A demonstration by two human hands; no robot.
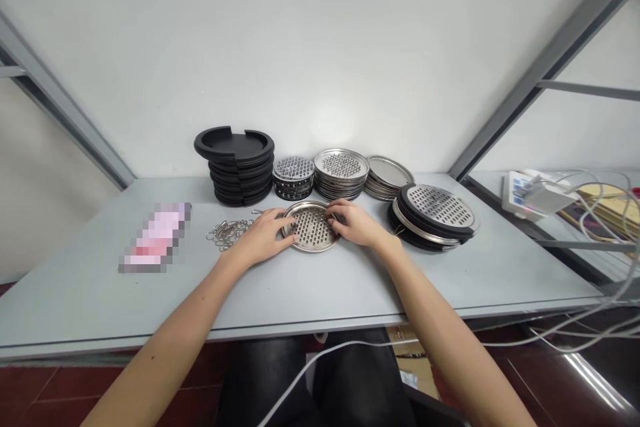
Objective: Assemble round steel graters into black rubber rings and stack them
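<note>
A round perforated steel tray [310, 227] with a raised rim lies flat on the table in front of me. My left hand [257, 237] grips its left side, and my right hand [355, 223] grips its right side, with the fingers of both hands curled over the rim. A loose heap of small wire clips [229, 233] sits just left of my left hand. To the right of my right hand stands a stack of black rings and perforated steel discs [433, 213], tilted and apart from my fingers.
Along the white wall of the grey table [350, 287] stand a stack of black notched rings [235, 163], perforated disc stacks [294, 177] [340, 170] and plain metal lids [387, 177]. A pixelated pink item [155, 238] lies at left. White cables and a power strip [530, 193] sit at right.
</note>
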